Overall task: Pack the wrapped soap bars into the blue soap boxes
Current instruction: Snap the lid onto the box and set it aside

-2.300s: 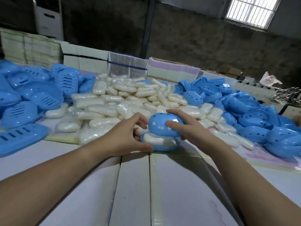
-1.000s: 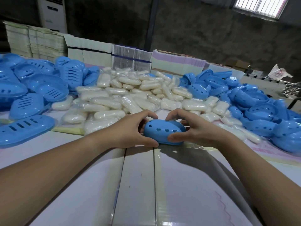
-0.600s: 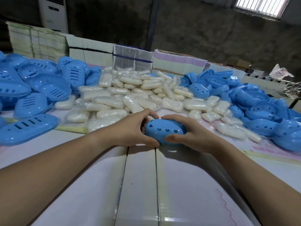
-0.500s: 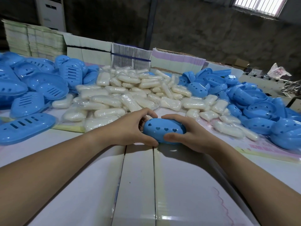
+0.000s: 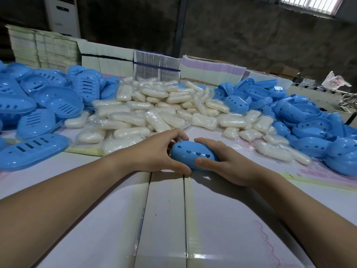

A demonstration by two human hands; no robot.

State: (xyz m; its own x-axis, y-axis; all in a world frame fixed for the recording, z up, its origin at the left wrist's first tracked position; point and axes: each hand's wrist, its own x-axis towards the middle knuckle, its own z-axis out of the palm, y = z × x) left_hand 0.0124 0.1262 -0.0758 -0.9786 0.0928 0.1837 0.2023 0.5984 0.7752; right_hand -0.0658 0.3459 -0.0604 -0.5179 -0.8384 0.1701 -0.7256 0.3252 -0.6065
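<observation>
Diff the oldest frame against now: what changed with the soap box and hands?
The heart-holed lid came down: the soap box is now closed, hiding the wrapped bar seen earlier. Left hand and right hand still grip its ends. The pile of wrapped soap bars is unchanged.

Both hands, left hand and right hand, grip a closed blue soap box on the white table; wrapped soap bars lie heaped behind, the box's contents apparently hidden.
</observation>
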